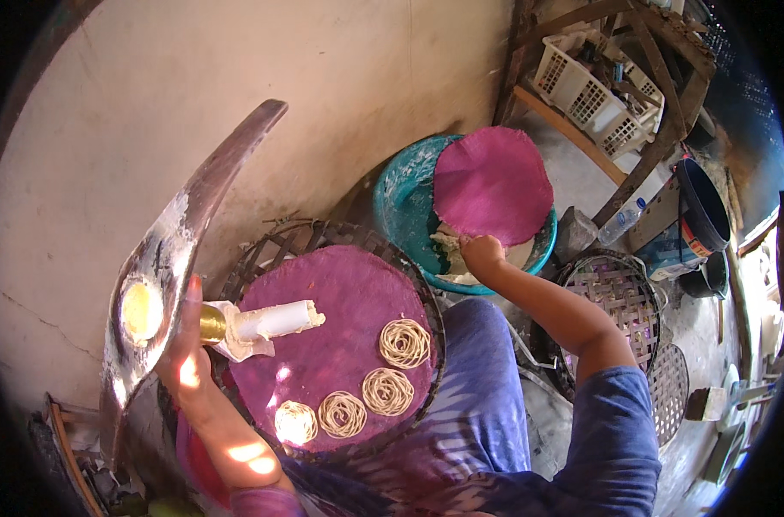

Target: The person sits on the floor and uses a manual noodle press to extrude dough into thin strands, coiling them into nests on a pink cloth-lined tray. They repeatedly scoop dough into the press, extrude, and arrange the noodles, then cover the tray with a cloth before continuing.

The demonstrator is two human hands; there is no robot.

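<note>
Closest to me, at the left of the frame, a long wooden bar (pixel 169 237) stands aslant, with a brass collar (pixel 212 324) and a dough-smeared white tube (pixel 275 321) projecting toward the middle. The left hand (pixel 185 353) holds the bar beside the collar, fingers partly hidden behind the wood. It looks stiff and fairly heavy, so the thick middle seems the steadiest grip; the smeared tube may be slippery.

Up at centre right, the right hand (pixel 482 252) is down at the pale dough (pixel 448 250) in a teal basin (pixel 400 202), below a purple disc (pixel 495 185). I can't tell whether its fingers are pinching any. The dough looks soft and sticky, best scooped from its edge.

Lower centre, four noodle coils (pixel 388 391) lie on a purple sheet (pixel 349 289) over a woven tray (pixel 323 233). They look fragile, better lifted from beneath.
</note>
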